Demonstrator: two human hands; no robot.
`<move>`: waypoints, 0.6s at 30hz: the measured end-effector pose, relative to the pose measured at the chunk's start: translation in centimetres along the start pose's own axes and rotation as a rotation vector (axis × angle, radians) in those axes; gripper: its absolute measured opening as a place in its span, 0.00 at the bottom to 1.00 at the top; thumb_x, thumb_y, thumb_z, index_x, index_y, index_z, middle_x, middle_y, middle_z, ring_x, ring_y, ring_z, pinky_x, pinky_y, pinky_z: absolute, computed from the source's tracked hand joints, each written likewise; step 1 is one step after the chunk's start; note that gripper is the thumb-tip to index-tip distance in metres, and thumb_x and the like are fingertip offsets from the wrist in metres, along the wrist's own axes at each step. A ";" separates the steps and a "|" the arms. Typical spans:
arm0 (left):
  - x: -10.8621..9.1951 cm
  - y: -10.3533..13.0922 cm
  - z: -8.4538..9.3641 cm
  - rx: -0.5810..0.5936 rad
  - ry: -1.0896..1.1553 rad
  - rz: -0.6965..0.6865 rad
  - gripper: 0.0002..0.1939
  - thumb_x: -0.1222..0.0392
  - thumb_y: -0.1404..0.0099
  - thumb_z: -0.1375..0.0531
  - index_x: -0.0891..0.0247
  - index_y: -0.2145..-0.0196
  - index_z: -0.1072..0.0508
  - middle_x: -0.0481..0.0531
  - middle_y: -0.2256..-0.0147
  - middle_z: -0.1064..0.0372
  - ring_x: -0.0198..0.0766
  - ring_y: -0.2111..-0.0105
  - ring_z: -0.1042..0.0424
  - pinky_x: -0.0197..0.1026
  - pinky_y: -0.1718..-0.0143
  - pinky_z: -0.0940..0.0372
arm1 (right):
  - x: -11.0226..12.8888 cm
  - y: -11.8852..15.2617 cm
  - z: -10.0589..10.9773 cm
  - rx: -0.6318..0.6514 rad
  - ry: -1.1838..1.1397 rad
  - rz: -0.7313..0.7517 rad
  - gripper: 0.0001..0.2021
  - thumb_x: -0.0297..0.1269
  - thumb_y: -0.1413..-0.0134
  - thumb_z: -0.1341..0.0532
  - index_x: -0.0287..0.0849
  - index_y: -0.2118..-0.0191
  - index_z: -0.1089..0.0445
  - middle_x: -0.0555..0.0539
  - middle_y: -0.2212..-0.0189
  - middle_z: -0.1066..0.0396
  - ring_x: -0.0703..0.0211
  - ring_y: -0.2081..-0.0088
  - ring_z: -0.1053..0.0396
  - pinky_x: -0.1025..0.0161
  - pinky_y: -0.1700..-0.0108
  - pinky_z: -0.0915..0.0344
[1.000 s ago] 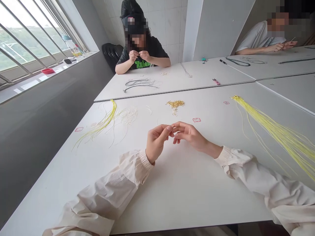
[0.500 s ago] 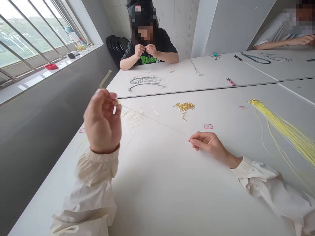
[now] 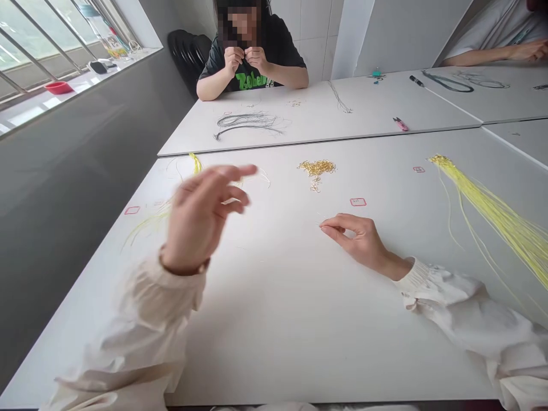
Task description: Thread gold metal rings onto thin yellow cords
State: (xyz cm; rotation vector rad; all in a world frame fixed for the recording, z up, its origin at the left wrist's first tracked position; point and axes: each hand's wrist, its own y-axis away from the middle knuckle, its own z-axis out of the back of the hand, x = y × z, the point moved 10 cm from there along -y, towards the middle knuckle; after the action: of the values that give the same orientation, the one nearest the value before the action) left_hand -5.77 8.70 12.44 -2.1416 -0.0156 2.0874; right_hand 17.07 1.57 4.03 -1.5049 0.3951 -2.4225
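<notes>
My left hand (image 3: 201, 220) is raised over the left part of the white table (image 3: 274, 331), blurred by motion, its fingers apart and no thread visible in them. Thumb and forefinger of my right hand (image 3: 355, 237) are pinched together near the middle; a very faint thin strand shows at the tips. Behind the hands lies a pile of small gold pieces (image 3: 317, 167). Yellow threads (image 3: 492, 211) with gold ends spread out at the right. More yellow threads (image 3: 196, 164) lie beside and partly behind my left hand.
Across the table a person (image 3: 252, 57) holds both hands together. Dark cords (image 3: 248, 123) and pink snips (image 3: 401, 124) lie on the far table. Another person's arm (image 3: 483, 56) rests at the far right. A red dish (image 3: 59, 87) sits on the windowsill.
The thin thread that stretched between both hands no longer shows between them. My left hand has opened and turned rightward. The view has tilted down slightly; my right hand keeps its pinch.
</notes>
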 end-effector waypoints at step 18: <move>10.3 1.7 -5.6 0.186 0.226 0.168 0.10 0.58 0.39 0.37 0.66 0.75 0.25 0.54 0.71 0.28 0.33 0.73 0.34 0.37 0.69 0.38 | -1.1 0.1 1.4 -0.109 -0.019 -0.027 0.08 0.39 0.39 0.39 0.45 0.66 0.25 0.48 0.72 0.28 0.59 0.69 0.35 0.59 0.64 0.38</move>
State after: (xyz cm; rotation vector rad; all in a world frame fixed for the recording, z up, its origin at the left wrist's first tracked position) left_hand -0.09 7.61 2.16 -2.3162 0.3807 1.8297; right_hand 18.78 1.73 3.69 -1.5859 0.5133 -2.4418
